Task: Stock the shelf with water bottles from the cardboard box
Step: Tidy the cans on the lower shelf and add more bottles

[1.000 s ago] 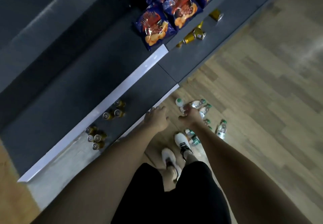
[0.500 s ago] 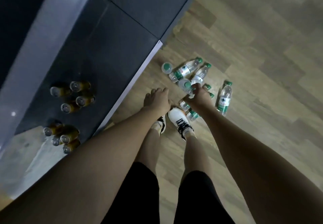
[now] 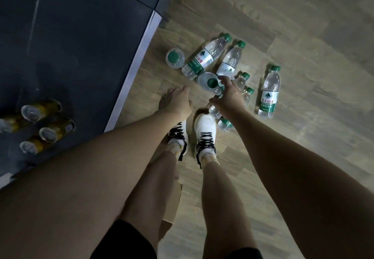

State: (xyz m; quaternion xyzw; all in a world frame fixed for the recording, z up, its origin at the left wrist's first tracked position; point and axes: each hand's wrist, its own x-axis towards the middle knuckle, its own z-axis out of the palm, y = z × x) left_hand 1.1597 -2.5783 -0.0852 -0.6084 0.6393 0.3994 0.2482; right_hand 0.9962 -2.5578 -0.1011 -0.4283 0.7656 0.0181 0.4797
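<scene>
Reaching down, the right hand [image 3: 229, 96] spreads its loose fingers just over an upright clear plastic water bottle with a green cap [image 3: 210, 82] on the wooden floor [image 3: 303, 157]. It should wrap round the neck first. The left hand [image 3: 178, 102] hangs loose, holding nothing, near the dark grey shelf [image 3: 85, 42].

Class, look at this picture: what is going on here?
A person stands bent over a scatter of water bottles lying on the wooden floor beside a dark shelf. The right hand reaches down onto an upright bottle in the pile; whether it grips it yet is unclear. The left hand hangs open, holding nothing. A few amber bottles already sit on the shelf.
</scene>
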